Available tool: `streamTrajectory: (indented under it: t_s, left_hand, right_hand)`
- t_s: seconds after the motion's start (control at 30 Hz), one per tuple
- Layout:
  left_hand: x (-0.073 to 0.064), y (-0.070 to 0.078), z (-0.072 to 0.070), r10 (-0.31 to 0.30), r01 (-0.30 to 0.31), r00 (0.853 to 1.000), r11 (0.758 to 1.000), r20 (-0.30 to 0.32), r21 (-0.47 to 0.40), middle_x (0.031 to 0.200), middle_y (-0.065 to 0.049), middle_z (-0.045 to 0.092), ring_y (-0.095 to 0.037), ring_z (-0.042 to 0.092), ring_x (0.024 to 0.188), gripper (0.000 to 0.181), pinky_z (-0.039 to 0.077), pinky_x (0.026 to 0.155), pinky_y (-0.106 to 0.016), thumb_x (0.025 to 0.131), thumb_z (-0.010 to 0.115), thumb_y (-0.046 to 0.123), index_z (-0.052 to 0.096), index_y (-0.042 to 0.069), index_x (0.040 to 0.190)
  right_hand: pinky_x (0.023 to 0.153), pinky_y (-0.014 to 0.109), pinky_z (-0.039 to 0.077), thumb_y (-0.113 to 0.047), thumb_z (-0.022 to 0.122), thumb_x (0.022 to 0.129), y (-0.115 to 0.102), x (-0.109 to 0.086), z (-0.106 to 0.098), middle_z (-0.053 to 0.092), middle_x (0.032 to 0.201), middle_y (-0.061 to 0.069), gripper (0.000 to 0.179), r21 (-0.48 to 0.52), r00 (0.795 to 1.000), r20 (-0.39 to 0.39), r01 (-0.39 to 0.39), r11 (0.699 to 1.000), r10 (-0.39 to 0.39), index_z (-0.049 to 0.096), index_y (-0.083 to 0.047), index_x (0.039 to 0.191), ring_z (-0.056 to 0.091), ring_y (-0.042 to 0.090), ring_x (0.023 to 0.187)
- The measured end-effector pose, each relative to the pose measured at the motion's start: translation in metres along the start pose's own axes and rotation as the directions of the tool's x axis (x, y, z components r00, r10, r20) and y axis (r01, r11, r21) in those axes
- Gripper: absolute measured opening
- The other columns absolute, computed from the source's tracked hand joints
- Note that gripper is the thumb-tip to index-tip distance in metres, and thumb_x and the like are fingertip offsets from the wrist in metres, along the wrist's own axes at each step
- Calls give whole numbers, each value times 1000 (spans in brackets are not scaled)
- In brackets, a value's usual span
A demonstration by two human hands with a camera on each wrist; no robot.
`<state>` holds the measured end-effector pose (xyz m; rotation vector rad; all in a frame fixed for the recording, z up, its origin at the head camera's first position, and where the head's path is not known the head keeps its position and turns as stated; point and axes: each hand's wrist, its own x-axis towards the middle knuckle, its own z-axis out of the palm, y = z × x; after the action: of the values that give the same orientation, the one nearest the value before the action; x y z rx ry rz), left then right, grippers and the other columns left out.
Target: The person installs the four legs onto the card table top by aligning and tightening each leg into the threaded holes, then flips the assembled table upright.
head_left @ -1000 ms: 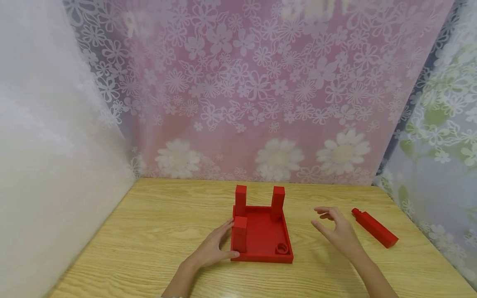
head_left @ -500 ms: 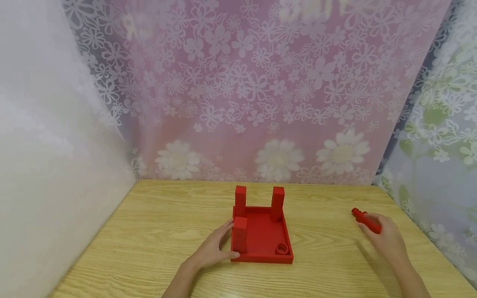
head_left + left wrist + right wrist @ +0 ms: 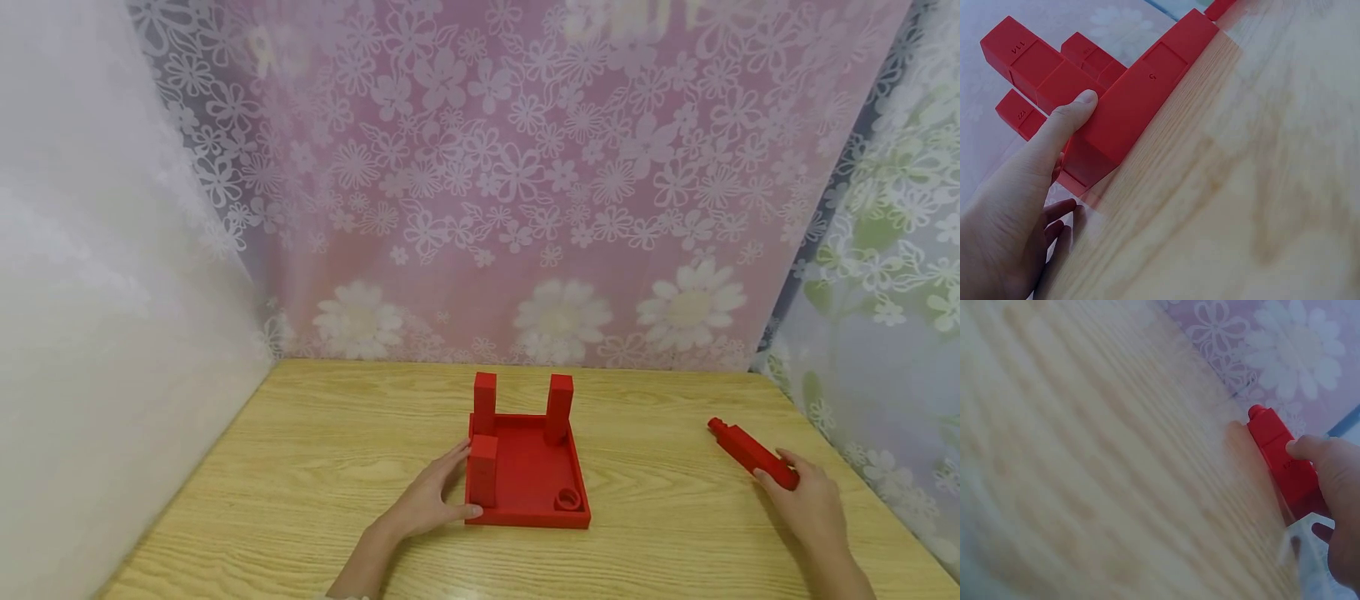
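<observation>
A red square base (image 3: 525, 471) with raised edges lies on the table, and three square posts (image 3: 483, 471) stand upright at its corners. At its near right corner is a round socket (image 3: 567, 500). My left hand (image 3: 423, 500) grips the near left corner, the thumb over the near edge and the fingers along the left side. In the left wrist view that thumb (image 3: 1079, 109) lies at the foot of a post. To the right, my right hand (image 3: 813, 504) holds a loose red post (image 3: 750, 454) by its near end, thumb and fingers on opposite sides. The post's knobbed end points away to the left.
The wood-grain table (image 3: 337, 433) runs back to a pink flowered curtain (image 3: 465, 208). A pale sheet (image 3: 112, 292) hangs along the left, and another flowered curtain (image 3: 900, 333) along the right.
My right hand has moved right from beside the base to the loose post, first around its middle and now at its near end. The left hand and the base have stayed put.
</observation>
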<state>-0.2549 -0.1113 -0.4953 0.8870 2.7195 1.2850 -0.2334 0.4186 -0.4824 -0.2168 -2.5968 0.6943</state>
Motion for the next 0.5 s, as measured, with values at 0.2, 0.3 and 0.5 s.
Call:
streamTrajectory:
  t_s: [0.2,0.3,0.5]
  left_hand:
    - [0,-2,1,-5,5,1000,1000,0,1,148,11,20,-24,25,132,87,25,98,-57,76,66,55,27,21,146]
    - [0,-2,1,-8,8,1000,1000,4,-2,148,12,20,-24,24,132,87,26,98,-57,76,66,55,27,22,146]
    - [-1,-2,-3,6,-6,1000,1000,9,-24,148,14,20,-22,23,132,85,25,98,-57,75,67,54,28,25,145]
  right_hand:
    - [71,60,36,-18,63,88,7,-3,7,46,105,40,48,38,999,-37,5,999,-3,46,14,119,46,51,89]
    - [73,60,36,-16,61,88,7,-3,8,46,107,40,45,47,999,-43,-14,999,16,46,14,119,46,51,90]
    - [74,59,36,-13,62,87,6,-3,10,46,108,39,42,55,997,-62,-49,997,53,48,13,117,46,51,92]
